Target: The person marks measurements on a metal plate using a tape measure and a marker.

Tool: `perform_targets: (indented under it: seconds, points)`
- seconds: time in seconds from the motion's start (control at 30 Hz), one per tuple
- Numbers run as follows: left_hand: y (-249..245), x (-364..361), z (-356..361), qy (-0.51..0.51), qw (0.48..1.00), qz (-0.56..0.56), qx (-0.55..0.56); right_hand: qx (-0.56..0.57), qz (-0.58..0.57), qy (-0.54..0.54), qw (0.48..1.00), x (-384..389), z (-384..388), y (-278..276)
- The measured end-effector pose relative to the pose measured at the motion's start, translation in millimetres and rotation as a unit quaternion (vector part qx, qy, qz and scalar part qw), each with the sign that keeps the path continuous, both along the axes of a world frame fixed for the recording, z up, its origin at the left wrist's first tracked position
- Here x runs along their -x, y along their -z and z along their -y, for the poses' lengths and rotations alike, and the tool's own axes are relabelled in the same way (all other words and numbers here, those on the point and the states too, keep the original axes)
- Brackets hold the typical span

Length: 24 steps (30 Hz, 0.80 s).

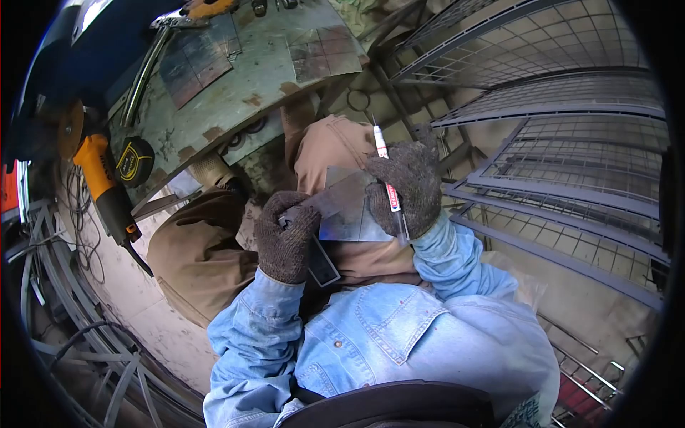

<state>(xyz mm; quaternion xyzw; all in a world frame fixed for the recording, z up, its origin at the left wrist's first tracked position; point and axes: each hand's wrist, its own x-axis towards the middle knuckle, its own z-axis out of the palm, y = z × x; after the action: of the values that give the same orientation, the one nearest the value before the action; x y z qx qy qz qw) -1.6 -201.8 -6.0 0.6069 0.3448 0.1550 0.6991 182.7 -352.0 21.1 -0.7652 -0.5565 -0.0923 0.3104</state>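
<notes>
My left hand [287,234], in a dark knitted glove, is closed round a small grey metal piece at the left edge of a thin metal sheet [347,207]. A dark rectangular frame piece [323,264] shows just below that hand. The sheet lies across my thigh and has faint lines on it. On its right side my right hand [407,187], gloved too, holds a white marker [393,197] with red print, its thin tip pointing up and away from me. Its fingers also touch the sheet's right edge.
A workbench [264,85] ahead bears metal sheets [322,54], a clamp [146,71] and a tape measure [135,162]. An orange angle grinder [100,171] hangs at its left edge. Wire-mesh racks [564,157] stand at right; metal strips [107,342] lie at lower left.
</notes>
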Motion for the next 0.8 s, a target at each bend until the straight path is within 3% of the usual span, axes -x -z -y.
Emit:
perform_targets:
  seconds: [0.57,0.63,0.67,0.7,0.77,0.8]
  points:
    - [3,0,0,-0.005,1.0,0.005,0.025,0.029,0.019,-0.025,0.999,-9,-4,-25]
    - [4,1,0,-0.003,1.0,0.006,0.019,0.002,-0.049,0.009,0.999,-13,-9,-33]
    - [3,1,0,-0.004,1.0,0.006,0.019,-0.072,-0.236,0.003,0.969,-10,-14,-36]
    - [2,0,0,-0.002,1.0,-0.002,0.017,-0.072,-0.236,0.003,0.969,-13,-17,-42]
    - [1,0,0,0.002,1.0,-0.009,0.016,-0.051,-0.462,-0.077,0.882,-26,-24,-56]
    - [2,-1,-1,0.003,1.0,-0.007,0.009,0.0,-0.473,-0.078,0.878,-32,-27,-59]
